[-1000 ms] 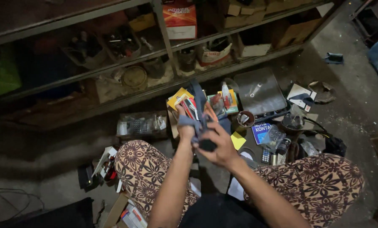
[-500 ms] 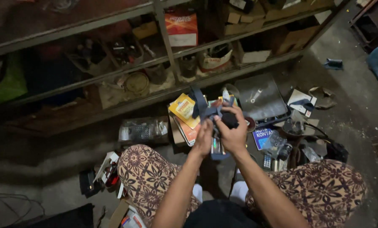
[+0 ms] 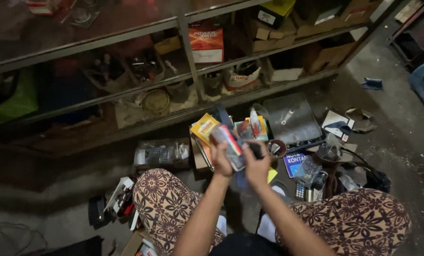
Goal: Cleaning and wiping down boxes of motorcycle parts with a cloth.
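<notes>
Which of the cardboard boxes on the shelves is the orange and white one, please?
The orange and white box beside the shelf's upright post; the other boxes to its right are plain brown.

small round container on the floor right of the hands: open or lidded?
Open. The small round container has no lid; its dark inside shows from above, with small pale bits in it. It stands upright on the floor.

A second ago both hands gripped a dark bundle out over the floor clutter. Now the left hand (image 3: 221, 159) holds a flat packet (image 3: 232, 147) upright, possibly newly turned, while the right hand (image 3: 257, 166) pinches a small black piece (image 3: 256, 150) beside it.
</notes>
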